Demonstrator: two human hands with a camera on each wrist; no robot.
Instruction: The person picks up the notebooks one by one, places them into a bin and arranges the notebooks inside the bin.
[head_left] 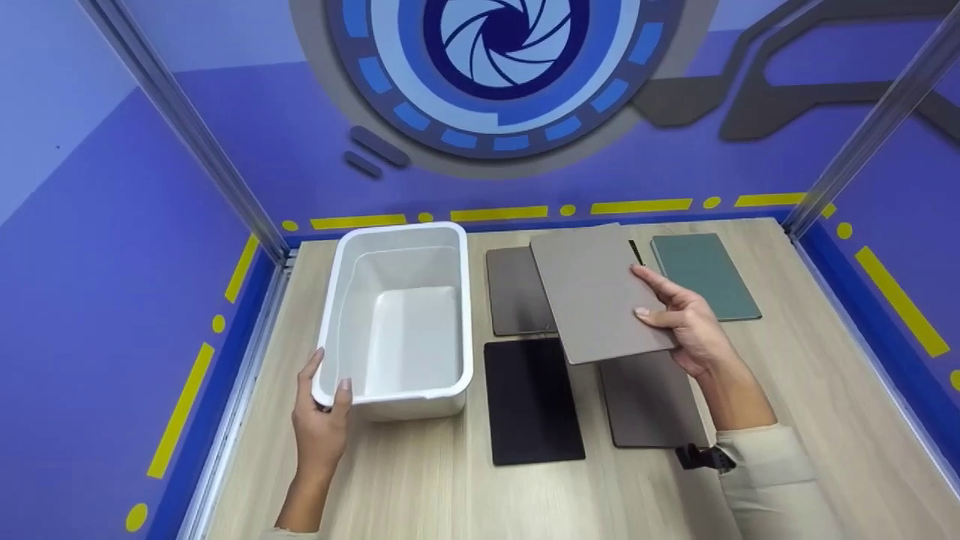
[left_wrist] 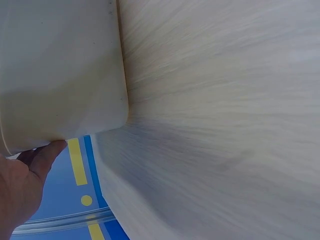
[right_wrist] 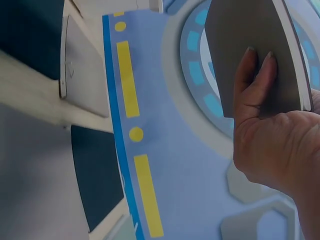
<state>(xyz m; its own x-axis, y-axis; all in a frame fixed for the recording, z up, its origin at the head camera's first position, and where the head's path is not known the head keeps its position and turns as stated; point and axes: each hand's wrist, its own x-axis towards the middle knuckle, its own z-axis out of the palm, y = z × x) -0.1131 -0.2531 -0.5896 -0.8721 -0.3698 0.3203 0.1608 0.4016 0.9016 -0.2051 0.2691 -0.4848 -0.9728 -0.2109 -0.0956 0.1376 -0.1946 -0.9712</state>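
My right hand grips a taupe notebook by its right edge, thumb on the cover and other fingers behind. It is held up above the table; in the right wrist view the pale page edges of the notebook show beside the hand. A white plastic bin stands at the left, with nothing visible inside. My left hand holds its near left rim corner, thumb on one side and fingers on the other. The left wrist view shows that hand against the bin wall.
On the wooden table lie a black notebook, a brown notebook at the back, another brown notebook nearer, and a green notebook at right. The held one partly hides both brown ones. Blue panels enclose the table.
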